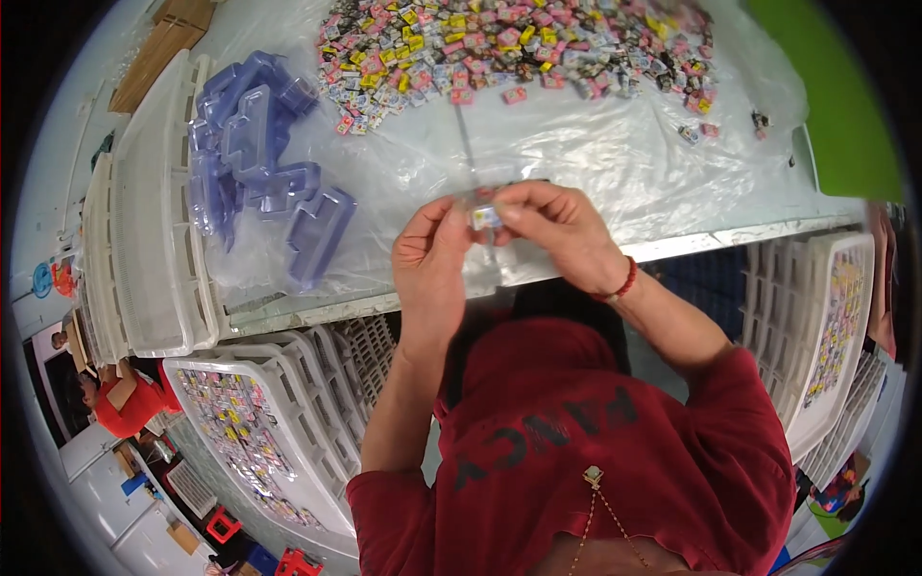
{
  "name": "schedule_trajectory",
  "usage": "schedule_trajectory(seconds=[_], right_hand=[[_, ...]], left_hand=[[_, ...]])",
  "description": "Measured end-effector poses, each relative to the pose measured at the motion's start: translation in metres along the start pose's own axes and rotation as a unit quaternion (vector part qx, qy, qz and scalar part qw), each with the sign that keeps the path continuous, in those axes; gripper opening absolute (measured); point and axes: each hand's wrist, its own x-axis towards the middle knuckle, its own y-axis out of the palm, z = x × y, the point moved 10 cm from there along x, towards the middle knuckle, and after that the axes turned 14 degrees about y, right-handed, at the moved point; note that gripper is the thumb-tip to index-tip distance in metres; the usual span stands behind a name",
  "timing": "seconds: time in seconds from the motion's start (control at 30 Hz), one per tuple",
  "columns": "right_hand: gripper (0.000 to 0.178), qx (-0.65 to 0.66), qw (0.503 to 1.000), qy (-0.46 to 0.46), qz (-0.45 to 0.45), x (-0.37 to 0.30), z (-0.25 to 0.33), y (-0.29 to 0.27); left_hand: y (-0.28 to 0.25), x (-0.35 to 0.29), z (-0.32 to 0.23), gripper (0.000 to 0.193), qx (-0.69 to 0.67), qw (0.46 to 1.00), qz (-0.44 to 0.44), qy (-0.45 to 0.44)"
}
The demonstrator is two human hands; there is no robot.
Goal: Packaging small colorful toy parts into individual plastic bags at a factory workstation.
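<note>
Close to the table's near edge, my left hand (434, 240) and my right hand (565, 228) meet, fingers bent inward. Between their fingertips is a small white block with a printed face (485, 217), pinched from both sides. Blur and the fingers hide its exact kind. Another bit of pink and dark shows just behind the fingertips, too covered to make out. Beyond the hands, a wide heap of small pink, yellow, white and black printed blocks (461, 77) is spread over clear plastic sheeting (413, 163) on the table.
Translucent blue-violet plastic trays (250, 144) lie piled left of my hands. White crates (158, 211) stand at the table's left end. Stacked crates filled with small blocks flank me at lower left (240, 432) and right (831, 317). A person in red (139, 403) is farther left.
</note>
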Motion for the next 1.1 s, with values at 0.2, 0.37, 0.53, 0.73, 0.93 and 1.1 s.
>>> schedule_trajectory(seconds=[0.2,0.37,0.53,0.73,0.93,1.1], right_hand=[[0.018,-0.02,0.997,-0.029,-0.071,0.0,-0.002,-0.001],[0.02,-0.085,0.981,-0.084,-0.15,-0.008,0.002,-0.006],[0.02,-0.006,0.987,-0.12,-0.108,0.007,-0.001,-0.02],[0.019,-0.006,0.987,-0.135,-0.082,0.013,0.002,-0.004],[0.021,-0.065,0.987,-0.131,-0.067,0.018,0.004,-0.002],[0.021,-0.08,0.982,-0.154,-0.069,0.018,0.006,0.004]], left_hand=[[-0.003,-0.003,-0.011,0.015,0.129,0.988,-0.021,0.079],[0.001,-0.011,-0.044,0.009,0.375,0.88,-0.026,0.289],[0.016,-0.009,-0.053,0.009,0.373,0.856,-0.017,0.358],[-0.003,0.003,-0.013,0.013,0.155,0.974,-0.041,0.157],[-0.002,0.007,-0.034,0.012,0.178,0.972,-0.021,0.151],[-0.005,0.013,-0.022,0.011,0.128,0.985,-0.03,0.11]])
